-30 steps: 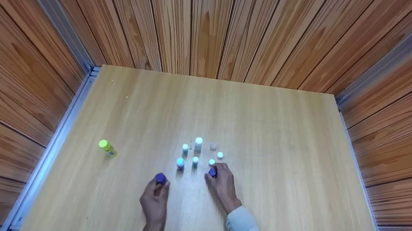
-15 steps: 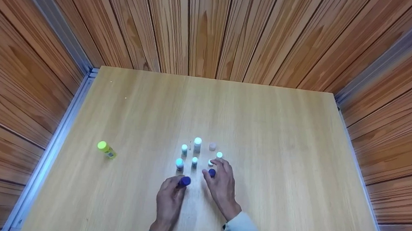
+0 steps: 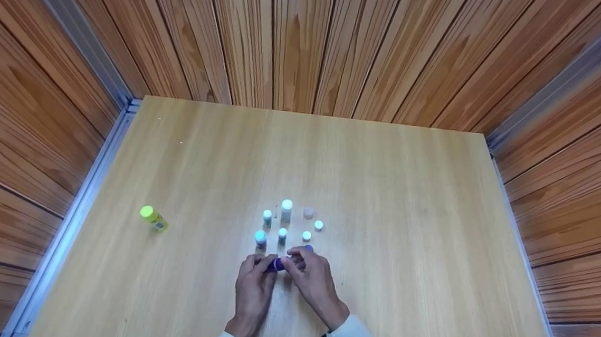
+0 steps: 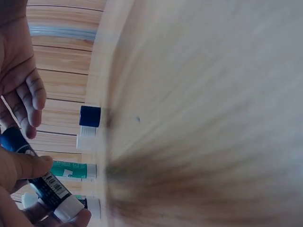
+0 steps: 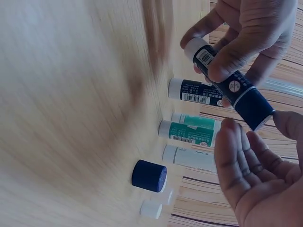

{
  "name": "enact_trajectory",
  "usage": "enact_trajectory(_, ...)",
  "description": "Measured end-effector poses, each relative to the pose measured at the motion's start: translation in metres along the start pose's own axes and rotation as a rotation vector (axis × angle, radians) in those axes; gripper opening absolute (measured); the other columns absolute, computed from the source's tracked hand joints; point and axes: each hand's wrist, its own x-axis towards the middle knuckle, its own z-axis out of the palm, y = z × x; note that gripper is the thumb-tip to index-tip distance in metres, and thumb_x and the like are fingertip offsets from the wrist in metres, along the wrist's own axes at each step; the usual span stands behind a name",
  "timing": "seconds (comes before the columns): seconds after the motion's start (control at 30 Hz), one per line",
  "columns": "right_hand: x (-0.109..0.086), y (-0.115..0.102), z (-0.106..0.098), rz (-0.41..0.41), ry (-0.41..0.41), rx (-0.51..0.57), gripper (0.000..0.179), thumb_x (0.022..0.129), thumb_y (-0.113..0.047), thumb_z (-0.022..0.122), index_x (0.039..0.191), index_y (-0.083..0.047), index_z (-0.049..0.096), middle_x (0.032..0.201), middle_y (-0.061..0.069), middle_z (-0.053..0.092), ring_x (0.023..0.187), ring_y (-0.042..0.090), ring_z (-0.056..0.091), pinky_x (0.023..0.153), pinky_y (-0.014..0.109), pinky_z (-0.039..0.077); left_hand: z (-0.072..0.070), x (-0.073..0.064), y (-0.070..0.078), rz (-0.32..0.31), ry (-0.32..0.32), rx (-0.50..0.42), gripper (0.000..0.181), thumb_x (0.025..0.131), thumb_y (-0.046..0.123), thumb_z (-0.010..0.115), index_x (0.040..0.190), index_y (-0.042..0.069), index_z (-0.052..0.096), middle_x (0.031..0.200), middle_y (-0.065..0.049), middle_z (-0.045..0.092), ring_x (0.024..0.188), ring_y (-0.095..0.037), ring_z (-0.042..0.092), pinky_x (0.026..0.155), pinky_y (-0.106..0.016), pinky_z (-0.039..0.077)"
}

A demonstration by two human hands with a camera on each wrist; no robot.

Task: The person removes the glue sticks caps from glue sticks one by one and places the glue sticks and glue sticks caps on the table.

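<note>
My left hand [image 3: 253, 295] grips a dark blue glue stick [image 5: 222, 78] round its labelled barrel, tilted above the table. Its white base [image 4: 69, 208] points toward my left fingers and its blue-capped end toward my right hand. My right hand [image 3: 316, 283] is at that capped end, thumb at the tip and fingers loosely extended beneath. Just beyond the right hand, a loose blue cap [image 5: 149, 176] stands on the table, partly hidden in the head view. Past my left hand stand another dark blue glue stick [image 5: 194, 91] and a green one [image 5: 187, 132].
A white-labelled glue stick [image 5: 189, 158] stands among the others. White caps [image 3: 307, 236] and a pale translucent cap [image 3: 308, 213] sit to their right. A yellow-green glue stick [image 3: 154, 219] is at left on the wooden table [image 3: 409, 208]. Panelled walls [image 3: 299, 41] enclose it.
My left hand has moved right with the glue stick and tilted it toward the right hand. My right hand has left the loose blue cap and come left to the glue stick's capped end.
</note>
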Motion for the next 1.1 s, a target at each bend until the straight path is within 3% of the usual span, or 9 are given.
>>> enact_trajectory(0.27,-0.001,0.005,0.000,0.071,-0.068,-0.015,0.028,0.092,-0.034,0.065,0.104,-0.010,0.068,0.084,-0.007,0.064,0.069,0.005,0.057,0.058,0.020,0.046,0.005,0.000,0.005,0.181,0.119,0.166,0.029,0.075,0.007,0.082,0.103,0.013,0.076,0.095,-0.003,0.062,0.096,-0.024,0.060,0.071,-0.036,0.056)
enact_trajectory(0.4,-0.002,0.008,-0.001,0.073,-0.101,0.044,0.031,0.093,-0.038,0.061,0.105,-0.011,0.069,0.082,-0.008,0.064,0.069,0.007,0.059,0.058,0.021,0.048,0.005,0.001,0.006,0.220,0.143,0.193,0.028,0.074,0.009,0.083,0.101,0.013,0.077,0.092,-0.003,0.062,0.093,-0.023,0.061,0.066,-0.036,0.056)
enact_trajectory(0.63,-0.001,0.011,-0.005,0.035,-0.174,0.052,0.025,0.094,-0.037,0.058,0.102,-0.015,0.068,0.083,-0.009,0.063,0.072,0.006,0.059,0.062,0.021,0.048,0.001,0.002,0.010,0.162,0.054,0.229,0.028,0.075,0.010,0.083,0.102,0.014,0.076,0.091,0.001,0.065,0.087,-0.019,0.063,0.070,-0.034,0.054)
enact_trajectory(0.73,-0.002,0.012,-0.006,-0.027,-0.183,-0.003,0.021,0.095,-0.034,0.058,0.102,-0.016,0.068,0.086,-0.009,0.062,0.076,0.006,0.059,0.066,0.023,0.049,-0.001,0.003,0.012,0.135,-0.010,0.258,0.030,0.075,0.009,0.082,0.104,0.014,0.076,0.092,0.001,0.068,0.084,-0.017,0.064,0.072,-0.033,0.053)
enact_trajectory(0.93,-0.006,0.012,-0.009,-0.164,-0.183,-0.082,0.022,0.094,-0.016,0.062,0.115,-0.011,0.065,0.106,-0.003,0.064,0.098,0.011,0.061,0.083,0.028,0.052,-0.008,0.005,0.009,0.058,-0.142,0.255,0.031,0.076,0.008,0.081,0.106,0.013,0.075,0.098,0.000,0.073,0.091,-0.019,0.067,0.087,-0.041,0.051)
enact_trajectory(1.1,-0.006,0.014,-0.011,-0.190,-0.158,-0.066,0.025,0.092,-0.009,0.064,0.116,-0.008,0.064,0.109,-0.001,0.063,0.101,0.012,0.060,0.083,0.026,0.052,-0.011,0.004,0.001,0.037,-0.146,0.215,0.033,0.074,0.011,0.082,0.106,0.012,0.074,0.100,0.000,0.073,0.095,-0.019,0.067,0.088,-0.040,0.050)
